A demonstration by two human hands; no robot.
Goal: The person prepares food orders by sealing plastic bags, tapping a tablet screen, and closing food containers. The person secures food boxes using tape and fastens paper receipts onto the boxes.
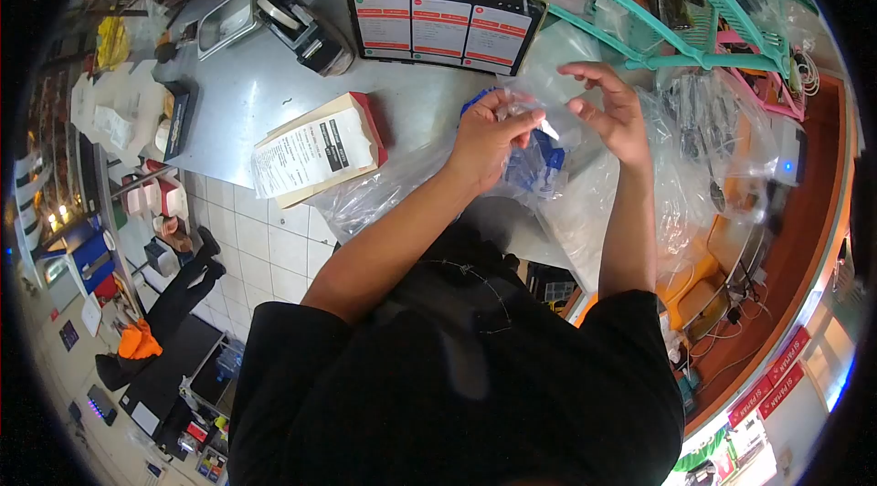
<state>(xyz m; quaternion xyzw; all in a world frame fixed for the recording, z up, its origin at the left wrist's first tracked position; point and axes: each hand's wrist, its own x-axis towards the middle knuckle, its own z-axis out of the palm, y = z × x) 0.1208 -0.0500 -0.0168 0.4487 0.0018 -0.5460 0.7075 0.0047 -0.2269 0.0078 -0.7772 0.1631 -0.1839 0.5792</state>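
My left hand [489, 139] pinches part of a thin clear plastic bag [521, 98] between thumb and fingers, above the metal counter's front edge. A small white piece [549, 129] pokes out by the thumb; I cannot make out what it is. Blue printed plastic [546, 157] shows below and behind the hand. My right hand [612, 116] is raised to the right, its thumb and fingers apart, with nothing visible in it. More clear plastic bags [621, 203] lie beneath the right forearm. To the left rests a red-and-cream box [367, 121] with a printed receipt [306, 160] on it.
A tablet [438, 25] with order tickets stands behind my hands. A teal plastic rack [630, 47] is at the back right, near bags of cutlery [708, 139]. A black device [306, 34] and metal tray [227, 22] stand back left. Another person's legs [187, 285] show at left.
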